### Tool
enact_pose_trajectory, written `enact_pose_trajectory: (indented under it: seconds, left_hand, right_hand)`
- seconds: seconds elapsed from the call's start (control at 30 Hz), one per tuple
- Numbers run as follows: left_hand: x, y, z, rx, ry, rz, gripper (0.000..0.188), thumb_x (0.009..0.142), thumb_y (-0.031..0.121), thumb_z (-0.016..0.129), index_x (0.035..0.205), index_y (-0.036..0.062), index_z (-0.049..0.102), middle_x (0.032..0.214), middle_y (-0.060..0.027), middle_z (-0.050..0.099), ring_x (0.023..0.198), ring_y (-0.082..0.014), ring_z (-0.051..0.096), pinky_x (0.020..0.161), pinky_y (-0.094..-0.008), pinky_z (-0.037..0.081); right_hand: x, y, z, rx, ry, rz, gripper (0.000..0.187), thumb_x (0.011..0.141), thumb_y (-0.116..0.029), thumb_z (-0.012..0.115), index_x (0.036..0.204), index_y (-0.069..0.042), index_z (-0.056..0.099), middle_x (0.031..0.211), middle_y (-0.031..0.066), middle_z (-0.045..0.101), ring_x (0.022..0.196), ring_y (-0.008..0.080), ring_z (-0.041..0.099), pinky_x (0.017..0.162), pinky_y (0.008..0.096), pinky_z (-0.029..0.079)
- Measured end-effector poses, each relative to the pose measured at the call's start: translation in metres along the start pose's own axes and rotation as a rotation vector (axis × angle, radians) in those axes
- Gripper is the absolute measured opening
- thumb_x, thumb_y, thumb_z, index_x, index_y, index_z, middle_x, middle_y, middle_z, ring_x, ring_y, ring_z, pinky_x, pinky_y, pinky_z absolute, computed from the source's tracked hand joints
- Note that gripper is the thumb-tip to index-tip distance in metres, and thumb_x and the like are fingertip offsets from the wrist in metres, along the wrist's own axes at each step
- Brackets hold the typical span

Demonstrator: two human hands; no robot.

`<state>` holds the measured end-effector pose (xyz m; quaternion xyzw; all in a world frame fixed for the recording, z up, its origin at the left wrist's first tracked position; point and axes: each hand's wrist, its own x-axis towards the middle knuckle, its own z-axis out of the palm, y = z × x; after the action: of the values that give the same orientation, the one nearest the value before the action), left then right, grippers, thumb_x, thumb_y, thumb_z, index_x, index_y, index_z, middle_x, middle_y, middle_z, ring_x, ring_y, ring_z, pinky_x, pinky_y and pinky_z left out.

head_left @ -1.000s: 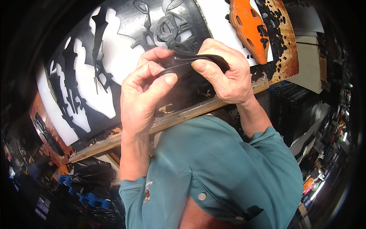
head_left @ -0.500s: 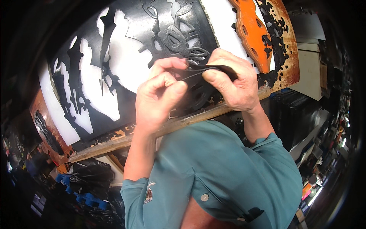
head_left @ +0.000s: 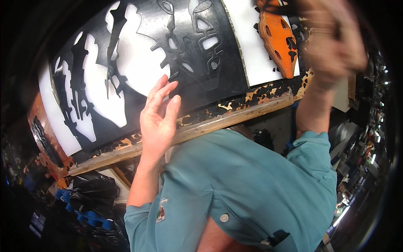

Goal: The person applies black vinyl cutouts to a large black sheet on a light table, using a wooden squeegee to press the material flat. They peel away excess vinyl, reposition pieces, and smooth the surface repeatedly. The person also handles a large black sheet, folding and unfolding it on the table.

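My left hand (head_left: 158, 119) is raised over the near edge of a black sheet (head_left: 235, 69), fingers apart and nothing in them. Shaped openings in that sheet show white beneath, and cut outlines run through its middle. At the upper right my right hand (head_left: 333, 46) is smeared by motion. A blurred black cut-out piece (head_left: 283, 8) reaches leftward from it, over the far end of an orange shaped plate (head_left: 275, 38). The fingers' exact grip on the piece is hidden by blur. Small black scraps lie on the orange plate.
A wooden rail (head_left: 235, 115) runs along the table's near edge, with black scraps (head_left: 226, 107) strewn behind it. White board (head_left: 63, 122) shows at the left. Below the table are a black plastic bag (head_left: 94, 189) and blue parts (head_left: 90, 218).
My hands have parted. The right one swung up and right with the black piece, away from the sheet; the left let go and opened, dropping slightly. Cut outlines in the sheet are now uncovered.
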<state>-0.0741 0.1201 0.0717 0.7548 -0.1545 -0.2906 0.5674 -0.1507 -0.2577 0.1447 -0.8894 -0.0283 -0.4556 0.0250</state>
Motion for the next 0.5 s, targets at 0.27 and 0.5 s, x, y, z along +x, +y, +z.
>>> enact_pose_trajectory:
  seconds: [0.27, 0.5]
  left_hand:
    - [0.044, 0.011, -0.024, -0.182, -0.236, -0.389, 0.029, 0.104, 0.025, 0.071, 0.119, 0.0011, 0.074, 0.107, 0.0008, 0.070, 0.099, -0.0059, 0.059, 0.086, -0.0242, 0.048]
    - [0.067, 0.006, -0.016, -0.285, -0.354, -0.397, 0.026, 0.104, 0.034, 0.069, 0.105, 0.0094, 0.078, 0.090, 0.0082, 0.066, 0.077, 0.0001, 0.050, 0.069, -0.0191, 0.039]
  right_hand:
    - [-0.088, -0.116, 0.087, 0.454, -0.389, 0.117, 0.023, 0.083, -0.012, 0.086, 0.101, -0.005, 0.073, 0.088, 0.0065, 0.068, 0.073, 0.0262, 0.065, 0.063, 0.0357, 0.056]
    - [-0.096, -0.122, 0.074, 0.476, -0.475, 0.064, 0.033, 0.078, -0.011, 0.088, 0.106, -0.002, 0.072, 0.087, 0.0079, 0.065, 0.077, 0.0254, 0.066, 0.062, 0.0348, 0.056]
